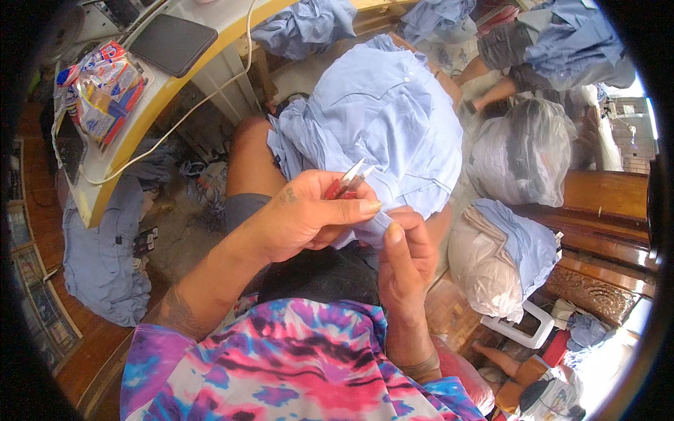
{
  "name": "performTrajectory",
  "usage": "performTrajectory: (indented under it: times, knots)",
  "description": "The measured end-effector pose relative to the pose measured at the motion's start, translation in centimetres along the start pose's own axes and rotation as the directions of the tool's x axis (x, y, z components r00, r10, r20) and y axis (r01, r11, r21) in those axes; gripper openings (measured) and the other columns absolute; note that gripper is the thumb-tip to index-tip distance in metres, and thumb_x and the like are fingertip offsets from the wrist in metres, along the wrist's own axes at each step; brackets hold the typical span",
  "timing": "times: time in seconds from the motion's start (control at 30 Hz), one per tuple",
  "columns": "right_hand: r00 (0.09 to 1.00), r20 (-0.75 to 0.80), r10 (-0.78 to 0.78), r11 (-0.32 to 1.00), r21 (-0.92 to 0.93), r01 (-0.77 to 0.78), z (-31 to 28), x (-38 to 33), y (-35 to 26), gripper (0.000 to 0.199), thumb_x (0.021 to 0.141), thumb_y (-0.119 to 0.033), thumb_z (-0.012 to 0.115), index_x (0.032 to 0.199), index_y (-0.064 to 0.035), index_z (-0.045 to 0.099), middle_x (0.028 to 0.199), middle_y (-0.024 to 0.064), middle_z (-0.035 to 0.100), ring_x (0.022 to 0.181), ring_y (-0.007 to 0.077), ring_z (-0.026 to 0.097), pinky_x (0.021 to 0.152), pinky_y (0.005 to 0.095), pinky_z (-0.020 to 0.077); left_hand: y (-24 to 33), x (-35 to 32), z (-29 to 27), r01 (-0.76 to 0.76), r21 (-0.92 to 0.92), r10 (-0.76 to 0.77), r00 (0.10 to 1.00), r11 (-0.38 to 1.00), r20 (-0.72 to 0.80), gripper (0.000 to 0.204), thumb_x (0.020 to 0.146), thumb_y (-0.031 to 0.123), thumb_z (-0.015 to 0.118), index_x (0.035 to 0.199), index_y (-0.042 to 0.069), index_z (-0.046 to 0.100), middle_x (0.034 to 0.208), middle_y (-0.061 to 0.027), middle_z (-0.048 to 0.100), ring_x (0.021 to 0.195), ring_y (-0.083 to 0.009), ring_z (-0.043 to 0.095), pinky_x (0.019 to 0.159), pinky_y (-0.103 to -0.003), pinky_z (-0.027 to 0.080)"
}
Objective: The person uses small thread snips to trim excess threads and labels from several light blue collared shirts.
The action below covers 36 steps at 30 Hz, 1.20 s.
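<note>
A light blue shirt lies bunched over my lap. My left hand is closed around red-handled thread snips, whose two pointed blades stick up and stand apart. Its thumb also pinches an edge of the shirt. Close by on the right, my right hand grips the same edge between thumb and fingers, so a short stretch of cloth is held between both hands. The lower handles of the snips are hidden in my left palm.
A yellow-edged table at the left bears a phone, a snack packet and a white cable. Blue garments lie on the floor. Stuffed plastic bags stand at the right; other people sit nearby.
</note>
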State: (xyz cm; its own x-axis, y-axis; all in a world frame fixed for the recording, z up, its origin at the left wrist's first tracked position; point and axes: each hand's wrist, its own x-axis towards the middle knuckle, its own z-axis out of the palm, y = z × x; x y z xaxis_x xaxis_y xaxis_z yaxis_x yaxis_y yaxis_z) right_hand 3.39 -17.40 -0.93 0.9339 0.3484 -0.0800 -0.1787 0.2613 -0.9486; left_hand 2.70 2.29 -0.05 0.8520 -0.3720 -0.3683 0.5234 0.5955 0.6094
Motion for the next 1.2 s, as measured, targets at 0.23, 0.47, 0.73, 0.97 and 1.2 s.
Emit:
performTrajectory:
  times: [0.23,0.47,0.73,0.97,1.2]
  knots:
    - [0.990,0.005,0.142,0.934,0.332,-0.135,-0.2,-0.2,0.2,0.020,0.108,-0.021,0.058,0.113,-0.0014,0.061,0.115,0.0104,0.067,0.090,0.0126,0.063,0.080,0.0339,0.0554,-1.2,-1.6,2.2,-0.213,0.253,0.263,0.947,0.944,-0.184,0.022,0.104,0.027,0.063,0.106,0.005,0.064,0.067,0.0092,0.046,0.049,0.0016,0.033,0.044,-0.020,0.022]
    - [0.987,-0.078,0.140,0.956,0.270,-0.114,0.5,0.2,0.0,0.018,0.107,-0.019,0.060,0.108,-0.0015,0.061,0.126,0.0159,0.067,0.086,0.0114,0.059,0.080,0.0299,0.0512,-2.3,-4.4,4.1,-0.255,0.480,0.374,0.911,0.839,-0.171,0.037,0.110,0.029,0.045,0.120,-0.002,0.063,0.075,0.0052,0.048,0.061,-0.0029,0.036,0.055,-0.023,0.029]
    - [0.995,-0.076,0.068,0.988,0.145,-0.056,1.3,0.6,-0.2,0.016,0.106,-0.016,0.061,0.100,-0.0020,0.059,0.134,0.0202,0.064,0.083,0.0087,0.055,0.081,0.0271,0.0487,-1.9,-3.9,3.6,-0.224,0.526,0.358,0.919,0.821,-0.167,0.034,0.109,0.025,0.050,0.116,-0.004,0.065,0.090,-0.0023,0.065,0.080,-0.0068,0.054,0.073,-0.026,0.045]
    - [0.995,-0.089,0.051,0.998,0.052,-0.047,1.6,0.6,0.1,0.016,0.107,-0.016,0.061,0.101,-0.0006,0.060,0.133,0.0200,0.063,0.083,0.0072,0.054,0.081,0.0248,0.0479,-2.3,-3.5,2.7,-0.204,0.612,0.378,0.910,0.764,-0.168,0.035,0.109,0.026,0.053,0.119,-0.006,0.064,0.098,-0.0060,0.070,0.094,-0.0102,0.061,0.085,-0.028,0.049]
    - [0.995,-0.081,0.056,0.997,0.065,-0.051,1.6,0.5,0.3,0.017,0.107,-0.016,0.061,0.103,0.0000,0.061,0.133,0.0193,0.063,0.084,0.0075,0.055,0.081,0.0250,0.0482,-2.5,-3.4,2.8,-0.253,0.543,0.403,0.898,0.801,-0.176,0.034,0.108,0.026,0.054,0.119,-0.006,0.064,0.096,-0.0038,0.067,0.089,-0.0074,0.056,0.079,-0.025,0.047]
